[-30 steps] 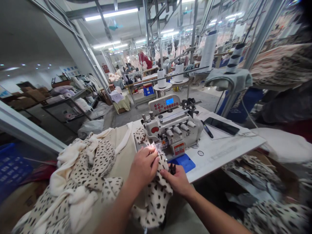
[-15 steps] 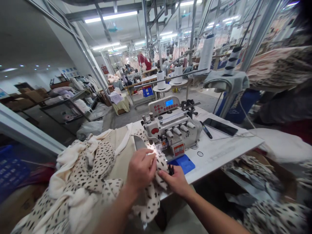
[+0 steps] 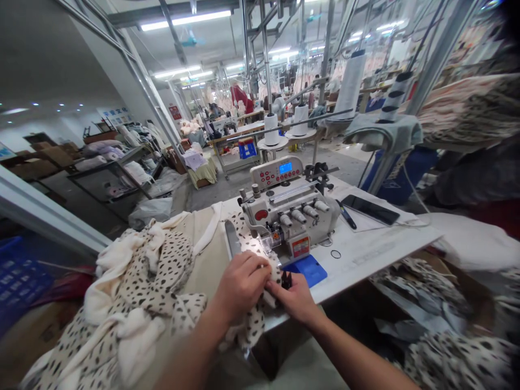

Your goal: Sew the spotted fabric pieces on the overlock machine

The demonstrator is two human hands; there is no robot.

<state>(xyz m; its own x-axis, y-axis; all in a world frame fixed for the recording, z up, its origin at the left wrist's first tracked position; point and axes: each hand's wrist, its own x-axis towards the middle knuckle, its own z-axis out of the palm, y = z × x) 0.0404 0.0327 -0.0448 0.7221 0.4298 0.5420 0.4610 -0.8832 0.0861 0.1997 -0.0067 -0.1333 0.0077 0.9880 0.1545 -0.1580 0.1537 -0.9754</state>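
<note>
A cream fabric piece with black spots runs under the presser foot of a white overlock sewing machine and drapes over the table's front edge. My left hand is closed on this fabric just in front of the lit needle area, fingertips pressed together. Beside it, my right hand pinches the fabric's right edge between thumb and fingers. A small black pronged tool, perhaps thread snips, also sits in the right hand; most of it is hidden. Both hands nearly touch.
More spotted fabric is heaped on the left of the table. Right of the machine lie a phone, a black pen-like cutter and a black ring. A blue plate is by the machine's base. Thread cones stand behind.
My left hand has come down onto the fabric and closer to my right hand. The fabric between them is gathered lower. The view has shifted slightly.
</note>
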